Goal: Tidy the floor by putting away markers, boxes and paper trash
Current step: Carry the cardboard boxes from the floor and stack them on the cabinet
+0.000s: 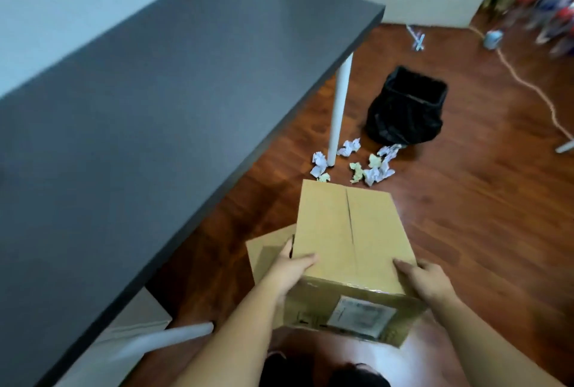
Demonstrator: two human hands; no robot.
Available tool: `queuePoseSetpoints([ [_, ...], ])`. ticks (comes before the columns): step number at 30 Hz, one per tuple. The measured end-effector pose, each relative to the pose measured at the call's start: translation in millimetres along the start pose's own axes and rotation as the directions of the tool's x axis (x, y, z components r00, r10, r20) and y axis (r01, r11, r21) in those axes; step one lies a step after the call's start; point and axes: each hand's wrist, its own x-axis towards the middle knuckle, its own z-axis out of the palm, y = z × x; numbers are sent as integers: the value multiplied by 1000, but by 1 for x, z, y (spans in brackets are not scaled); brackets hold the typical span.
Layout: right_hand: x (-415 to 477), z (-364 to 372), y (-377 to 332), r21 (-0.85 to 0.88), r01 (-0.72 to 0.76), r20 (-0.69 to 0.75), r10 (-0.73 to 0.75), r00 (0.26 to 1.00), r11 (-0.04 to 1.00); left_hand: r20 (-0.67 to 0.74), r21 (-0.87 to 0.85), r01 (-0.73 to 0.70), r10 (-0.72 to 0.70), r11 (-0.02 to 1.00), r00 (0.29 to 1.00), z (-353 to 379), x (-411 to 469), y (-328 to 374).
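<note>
Cardboard box (351, 231) between both hands (292, 265), above floor.

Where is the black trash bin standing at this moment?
In the head view, the black trash bin stands on the wooden floor, right of the white table leg, just beyond the crumpled paper balls.

Two cardboard boxes show: one closed box (351, 231) and a second box (267, 250) partly hidden behind it. About seven crumpled paper balls (377, 170) lie on the wooden floor, though overlaps make the count unsure. One black-lined bin (407, 107) stands there, beside one dark table (139, 101) with two white legs visible. Two hands appear, the left hand (290, 265) and the right hand (427, 279).
</note>
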Motion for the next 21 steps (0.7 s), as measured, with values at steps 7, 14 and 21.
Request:
queuePoseSetpoints([
  [7, -110, -168, -103, 45, 161, -184, -150, 971, 986, 119, -131, -253, 269, 958, 956, 38, -121, 155],
  [14, -245, -264, -233, 402, 618, -208, -590, 780, 676, -165, -270, -642, 622, 718, 765, 4, -258, 278],
  [21, -366, -195, -325, 562, 766, -68, -905, 420, 313, -563, -187, -879, 685, 439, 462, -96, -387, 278],
])
